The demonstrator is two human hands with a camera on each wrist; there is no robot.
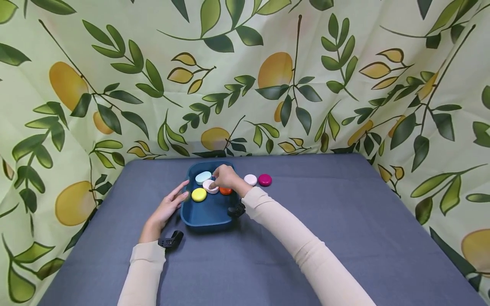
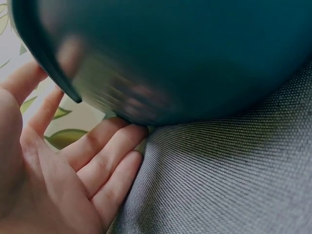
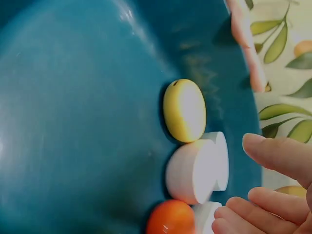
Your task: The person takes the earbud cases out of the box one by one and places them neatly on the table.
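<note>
A deep blue tray (image 1: 208, 214) stands near the far edge of the table. Inside it are a yellow round piece (image 1: 199, 195), a pale pink one (image 1: 210, 187), a light blue one (image 1: 203, 177) and an orange one (image 1: 226, 191). My left hand (image 1: 170, 206) touches the tray's left side with extended fingers; the left wrist view shows its fingertips (image 2: 131, 131) at the outer wall. Over the tray's far part, my right hand (image 1: 226, 176) hovers by the pale pink piece. Its thumb and fingers are apart in the right wrist view, with a white piece (image 3: 207, 218) beside the fingertips.
A light pink round piece (image 1: 250, 179) and a magenta one (image 1: 264, 179) lie on the grey-blue tablecloth (image 1: 325, 204), right of the tray. A leaf-and-fruit patterned curtain (image 1: 237, 85) hangs behind the table and along both sides.
</note>
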